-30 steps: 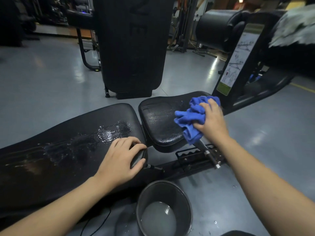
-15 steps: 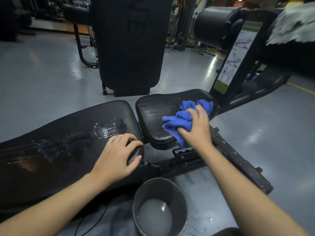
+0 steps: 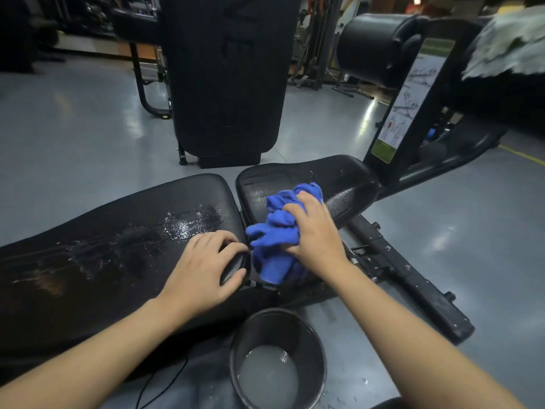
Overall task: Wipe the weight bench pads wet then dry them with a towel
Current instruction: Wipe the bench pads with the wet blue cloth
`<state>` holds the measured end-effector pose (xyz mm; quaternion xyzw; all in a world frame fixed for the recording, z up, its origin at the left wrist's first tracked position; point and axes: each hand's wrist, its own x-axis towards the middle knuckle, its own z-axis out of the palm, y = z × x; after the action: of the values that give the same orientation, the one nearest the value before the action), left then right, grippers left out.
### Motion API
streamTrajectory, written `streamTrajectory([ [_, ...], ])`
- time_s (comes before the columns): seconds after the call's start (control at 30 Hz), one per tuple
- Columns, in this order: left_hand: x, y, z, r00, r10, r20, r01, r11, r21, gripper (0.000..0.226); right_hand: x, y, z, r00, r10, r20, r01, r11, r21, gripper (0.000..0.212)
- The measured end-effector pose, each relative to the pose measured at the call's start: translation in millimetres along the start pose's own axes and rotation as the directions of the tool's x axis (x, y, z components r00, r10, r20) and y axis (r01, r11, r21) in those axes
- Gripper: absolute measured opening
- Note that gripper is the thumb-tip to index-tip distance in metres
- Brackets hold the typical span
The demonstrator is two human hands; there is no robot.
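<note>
Seat pad [image 3: 348,178]: right hand [image 3: 317,231], grip bunching blue cloth [image 3: 277,228], has slid nearer left hand [image 3: 203,267].

Floor [image 3: 88,137]: smooth grey coating, glossy, with pale light reflections. Far centre: tall black upright pad [image 3: 227,78] on a dark frame. Far right: black roller pad [image 3: 371,48] above a machine column carrying an exercise placard [image 3: 410,95]. A yellow floor line [image 3: 522,154] runs at right
</note>
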<state>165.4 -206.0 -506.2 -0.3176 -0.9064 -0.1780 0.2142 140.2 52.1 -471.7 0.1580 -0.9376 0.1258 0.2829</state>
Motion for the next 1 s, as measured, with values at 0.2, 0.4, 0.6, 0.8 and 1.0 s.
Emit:
streamTrajectory([
  [0.2,9.4,-1.3,-1.4,1.000,-0.006,-0.008,0.006,1.000,-0.020,0.030,31.5,68.9,-35.8,0.957,0.282,-0.062,-0.281,0.959,0.019,0.053],
  [0.4,23.8,-4.8,1.2,0.999,-0.039,-0.024,0.038,0.999,-0.032,0.027,68.3,116.0,-43.1,0.922,0.387,-0.022,-0.387,0.915,-0.112,0.059],
  [0.6,32.8,-7.0,5.8,0.997,-0.061,-0.048,0.059,0.997,-0.045,0.027,109.5,127.2,-41.7,0.888,0.446,0.110,-0.414,0.881,-0.229,0.065],
  [0.8,30.5,-8.5,7.8,0.996,-0.070,-0.063,0.065,0.995,-0.080,0.025,146.2,101.4,-9.7,0.895,0.394,0.211,-0.327,0.899,-0.289,0.064],
  [1.0,30.7,-8.5,8.6,0.996,-0.074,-0.058,0.069,0.994,-0.080,0.026,149.4,46.7,25.4,0.928,0.185,0.323,-0.118,0.969,-0.216,0.066],
])
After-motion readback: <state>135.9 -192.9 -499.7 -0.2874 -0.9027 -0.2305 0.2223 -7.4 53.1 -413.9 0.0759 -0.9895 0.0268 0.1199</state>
